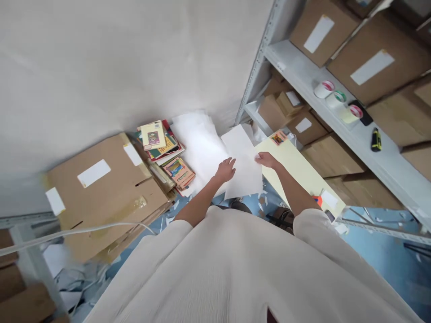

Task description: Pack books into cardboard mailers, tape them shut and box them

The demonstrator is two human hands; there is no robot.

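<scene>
A large white sheet (243, 177) that looks like paper hangs tilted in front of me. My right hand (266, 160) pinches its right edge between thumb and fingers. Along the sheet's left edge, my left hand (225, 169) rests with fingers stretched and somewhat apart. Behind and left of it lies a pile of white sheets (195, 137), whose lower edge is partly hidden by my left arm. Colourful booklets (161, 141) are stacked beside the pile, with a smaller bundle of picture-covered booklets (179, 172) below them.
Flattened cardboard boxes (111, 193) lean at the left, crossed by a white cable (97, 230). A pale yellow table (296, 166) stands at the right, below a metal shelf (303, 67) with cartons, tape rolls (336, 98) and a yellow-black cutter (376, 140). Paper scraps litter the blue floor (373, 251).
</scene>
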